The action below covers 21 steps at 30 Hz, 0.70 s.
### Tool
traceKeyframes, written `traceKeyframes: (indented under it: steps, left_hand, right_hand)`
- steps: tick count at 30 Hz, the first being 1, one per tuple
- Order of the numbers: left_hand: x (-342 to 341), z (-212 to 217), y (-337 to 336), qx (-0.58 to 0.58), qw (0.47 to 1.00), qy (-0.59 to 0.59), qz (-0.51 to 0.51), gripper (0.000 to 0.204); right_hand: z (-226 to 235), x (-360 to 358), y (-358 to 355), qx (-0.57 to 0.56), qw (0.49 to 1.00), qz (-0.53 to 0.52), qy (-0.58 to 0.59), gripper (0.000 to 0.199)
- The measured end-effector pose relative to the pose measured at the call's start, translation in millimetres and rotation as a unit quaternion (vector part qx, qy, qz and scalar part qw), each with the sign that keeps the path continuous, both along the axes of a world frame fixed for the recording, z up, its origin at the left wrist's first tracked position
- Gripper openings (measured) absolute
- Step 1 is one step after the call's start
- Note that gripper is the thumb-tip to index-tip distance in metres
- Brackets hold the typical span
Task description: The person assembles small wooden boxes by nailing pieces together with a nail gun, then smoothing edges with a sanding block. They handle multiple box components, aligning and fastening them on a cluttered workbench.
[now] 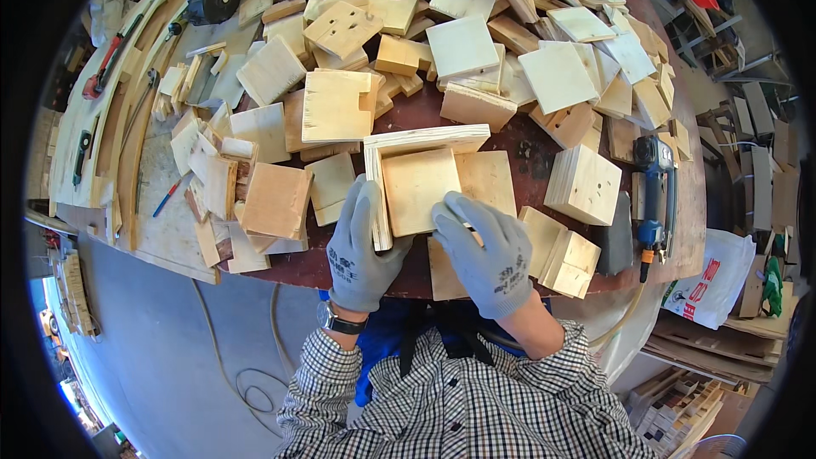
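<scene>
At the near side of the worktop [412, 279], an L-shaped plywood corner [427, 138] appears formed, a square board [419, 187] set inside; two sides seem left open. The corner is pinched by the left hand [364, 246]; whether the board is pinched by the right hand [489, 251] cannot be told. Many loose blocks [463, 47] are heaped beyond. Printing is borne by the gloves [493, 242] and a white bag [721, 265].
</scene>
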State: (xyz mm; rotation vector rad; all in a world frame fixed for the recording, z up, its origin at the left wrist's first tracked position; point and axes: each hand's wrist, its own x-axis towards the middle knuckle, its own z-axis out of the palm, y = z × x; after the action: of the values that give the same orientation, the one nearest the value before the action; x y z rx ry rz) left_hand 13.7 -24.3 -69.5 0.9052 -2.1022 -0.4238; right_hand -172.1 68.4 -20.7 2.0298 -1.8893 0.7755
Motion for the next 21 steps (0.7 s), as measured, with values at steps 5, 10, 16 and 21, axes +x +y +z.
traceKeyframes:
  steps: [5, 10, 16, 21]
  left_hand:
    - [-0.5, -3.7, -1.2, -0.007, 1.000, 0.014, 0.002, 0.091]
    - [-5.4, 14.8, 3.7, 0.029, 0.999, -0.022, 0.009, 0.096]
    - [-4.9, -11.1, 4.4, 0.016, 0.997, 0.029, 0.064, 0.100]
    - [-5.5, -11.4, 2.1, 0.026, 0.997, 0.031, 0.065, 0.098]
  right_hand:
    - [-10.4, 9.2, -8.2, -0.005, 0.999, -0.009, -0.039, 0.046]
    - [-9.1, 4.7, -2.5, -0.002, 0.980, -0.053, -0.194, 0.070]
    - [-2.2, 3.7, 24.4, 0.070, 0.905, -0.104, -0.406, 0.089]
    - [-12.9, 8.0, 13.3, 0.032, 0.950, -0.122, -0.285, 0.061]
